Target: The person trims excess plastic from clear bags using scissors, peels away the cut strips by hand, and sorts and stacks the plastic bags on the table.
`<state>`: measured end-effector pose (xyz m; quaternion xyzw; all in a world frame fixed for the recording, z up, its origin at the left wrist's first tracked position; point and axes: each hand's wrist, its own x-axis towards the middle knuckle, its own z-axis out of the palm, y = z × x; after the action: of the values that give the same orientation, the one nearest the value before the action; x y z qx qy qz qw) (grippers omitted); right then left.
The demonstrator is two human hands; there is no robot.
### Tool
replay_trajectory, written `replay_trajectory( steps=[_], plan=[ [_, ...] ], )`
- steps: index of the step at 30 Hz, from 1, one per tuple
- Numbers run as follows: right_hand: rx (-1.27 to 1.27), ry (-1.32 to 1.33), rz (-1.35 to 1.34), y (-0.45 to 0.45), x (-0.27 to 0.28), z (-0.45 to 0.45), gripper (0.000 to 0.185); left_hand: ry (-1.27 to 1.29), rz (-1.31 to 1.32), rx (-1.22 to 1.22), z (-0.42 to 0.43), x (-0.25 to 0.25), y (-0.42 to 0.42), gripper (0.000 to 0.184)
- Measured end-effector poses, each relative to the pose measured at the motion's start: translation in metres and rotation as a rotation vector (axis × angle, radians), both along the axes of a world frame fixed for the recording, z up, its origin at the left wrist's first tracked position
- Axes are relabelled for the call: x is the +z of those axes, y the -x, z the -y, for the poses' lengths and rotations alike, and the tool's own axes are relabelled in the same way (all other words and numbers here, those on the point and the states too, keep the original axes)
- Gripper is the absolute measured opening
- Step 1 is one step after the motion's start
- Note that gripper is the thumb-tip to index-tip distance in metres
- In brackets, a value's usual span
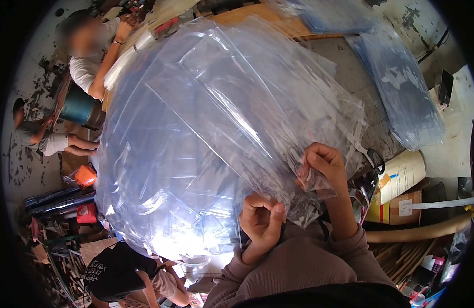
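Observation:
Clear plastic sheets (216, 102) lie in a large, creased, shiny heap across the work table. At the near edge, my left hand (262, 218) is closed, its thumb and fingers pinching a gathered edge of the plastic. Slightly higher and to the right, my right hand (324, 163) also grips the plastic in a pinch, and a crumpled corner hangs below the fingers. Between the two hands the film is bunched up. A pair of scissors (359, 147) with black handles rests to the right of my right hand, its blades partly over the plastic.
Folded plastic sheets (406, 87) hang over the table's right side. A cardboard box (405, 208) and a large roll (401, 177) stand at right. One person (88, 61) is at the far left edge, another (39, 136) farther back, and a third in a black cap (119, 269) low at left.

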<state>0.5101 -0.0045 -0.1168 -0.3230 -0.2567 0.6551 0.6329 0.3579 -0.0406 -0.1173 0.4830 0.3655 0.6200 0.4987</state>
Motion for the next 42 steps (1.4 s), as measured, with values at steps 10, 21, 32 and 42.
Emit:
replay_trajectory(
  steps=[10, 21, 32, 42],
  plan=[
    [0.090, -0.155, 0.044, -0.001, -0.003, 0.008, 0.018, 0.022, -0.023, -0.034, 0.001, 0.010, 0.001, 0.023],
    [0.504, -0.798, 0.895, 0.052, 0.010, 0.022, 0.023, -0.238, -0.656, 0.772, -0.016, 0.058, 0.071, 0.039],
    [-0.622, -0.168, 1.519, -0.048, 0.014, 0.005, 0.021, -0.113, -1.033, 0.145, -0.012, 0.032, 0.033, 0.036],
    [-0.322, -0.124, 0.850, -0.059, 0.041, 0.006, 0.028, -0.236, -1.190, 0.051, -0.022, 0.043, 0.022, 0.042]
  ],
)
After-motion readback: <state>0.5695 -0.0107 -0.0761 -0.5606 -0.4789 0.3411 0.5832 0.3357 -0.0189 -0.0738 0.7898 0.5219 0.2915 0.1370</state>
